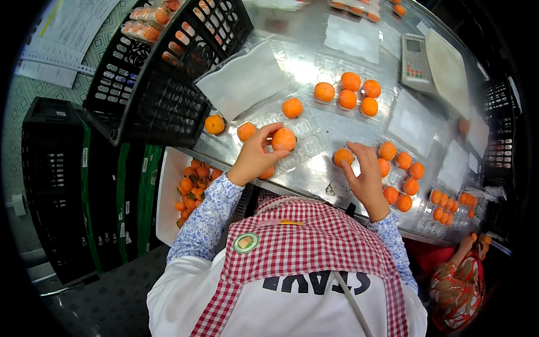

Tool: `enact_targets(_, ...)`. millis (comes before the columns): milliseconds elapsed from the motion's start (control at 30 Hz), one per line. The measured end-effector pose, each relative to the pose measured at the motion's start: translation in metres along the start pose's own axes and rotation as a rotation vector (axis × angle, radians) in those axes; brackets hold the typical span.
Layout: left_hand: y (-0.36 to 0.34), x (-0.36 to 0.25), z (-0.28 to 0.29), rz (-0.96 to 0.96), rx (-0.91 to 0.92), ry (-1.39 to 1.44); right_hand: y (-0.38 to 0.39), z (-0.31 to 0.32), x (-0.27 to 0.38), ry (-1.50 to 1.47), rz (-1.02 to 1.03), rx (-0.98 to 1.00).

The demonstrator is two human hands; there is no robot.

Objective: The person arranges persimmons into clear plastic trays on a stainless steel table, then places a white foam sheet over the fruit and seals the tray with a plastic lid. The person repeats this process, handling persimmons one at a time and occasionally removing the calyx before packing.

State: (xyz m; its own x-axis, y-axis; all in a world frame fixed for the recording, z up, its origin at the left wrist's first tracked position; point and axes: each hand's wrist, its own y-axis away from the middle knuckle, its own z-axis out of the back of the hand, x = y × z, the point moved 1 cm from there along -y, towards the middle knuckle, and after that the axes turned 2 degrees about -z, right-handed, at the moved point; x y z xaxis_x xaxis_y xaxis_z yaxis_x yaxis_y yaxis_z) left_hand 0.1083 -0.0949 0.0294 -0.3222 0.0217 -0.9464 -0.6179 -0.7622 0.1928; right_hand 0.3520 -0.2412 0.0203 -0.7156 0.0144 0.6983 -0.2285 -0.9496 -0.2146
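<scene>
My left hand [257, 153] grips an orange persimmon [283, 139] between thumb and fingers, over an open clear plastic clamshell tray [307, 135]. In and around that tray lie further persimmons, one at its far side [292, 108] and one beside my left wrist [246, 132]. To the right, my right hand [365, 175] has its thumb and forefinger around another persimmon [343, 158], low over the metal table [317, 182]. Just right of that hand, a clear tray holds several persimmons [403, 160]. A third tray, farther away, also carries several persimmons [347, 99].
A black crate [163, 95] with packed fruit stands at the far left. Below the table edge, a white bin [168, 194] contains loose persimmons. Stacked black and green crates [78, 191] stand left. A scale [432, 67] sits far right. Another person [457, 286] works at the lower right.
</scene>
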Motion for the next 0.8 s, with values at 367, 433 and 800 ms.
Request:
enact_targets(367, 0.021, -0.021, -0.033, 0.095, 0.354, 1.02, 0.007, -0.005, 0.034, -0.694, -0.208, 0.098)
enact_targets(433, 0.023, -0.024, -0.039, 0.151, 0.355, 0.99, 0.009, 0.0, 0.035, -0.702, -0.203, 0.104)
enact_targets(800, 0.025, -0.031, -0.075, 0.409, 0.466, 1.123, 0.013, 0.018, 0.049, -0.559, -0.049, 0.256)
